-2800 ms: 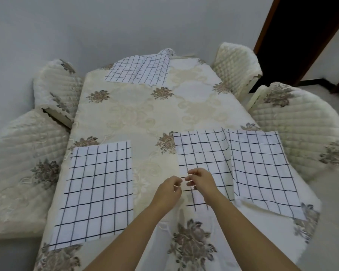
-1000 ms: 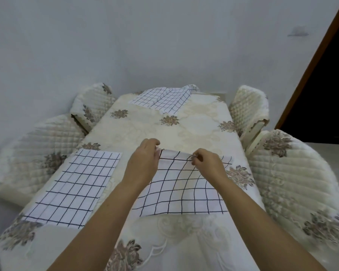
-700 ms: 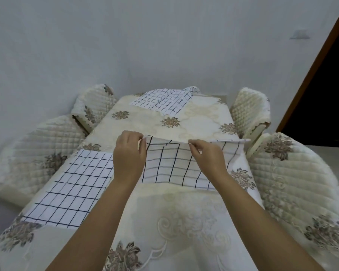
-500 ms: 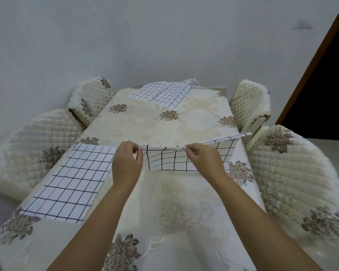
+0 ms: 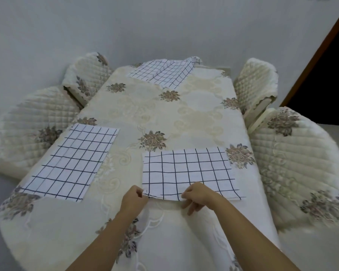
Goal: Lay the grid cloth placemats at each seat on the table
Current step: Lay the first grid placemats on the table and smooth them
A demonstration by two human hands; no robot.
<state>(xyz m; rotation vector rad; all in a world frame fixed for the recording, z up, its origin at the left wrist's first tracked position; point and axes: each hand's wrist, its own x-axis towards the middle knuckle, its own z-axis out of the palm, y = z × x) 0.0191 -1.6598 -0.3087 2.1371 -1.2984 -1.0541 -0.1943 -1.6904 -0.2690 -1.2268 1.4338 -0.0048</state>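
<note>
A cream damask tablecloth (image 5: 194, 114), woven with pale scrolls and embroidered with brown-grey flower clusters, covers the whole table (image 5: 174, 247) and drapes over its near edge. Four chairs in quilted cream slipcovers with the same flower motif stand close against it. The near left chair (image 5: 33, 130) and the far left chair (image 5: 86, 75) are along the left edge; the near right chair (image 5: 294, 163) and the far right chair (image 5: 256, 83) are along the right edge. A plain grey-white wall (image 5: 164, 26) rises behind the far edge. At upper right, a brown wooden door frame (image 5: 319, 53) borders a dark opening (image 5: 329, 90). Pale grey floor (image 5: 321, 251) shows beyond the near right corner.
</note>
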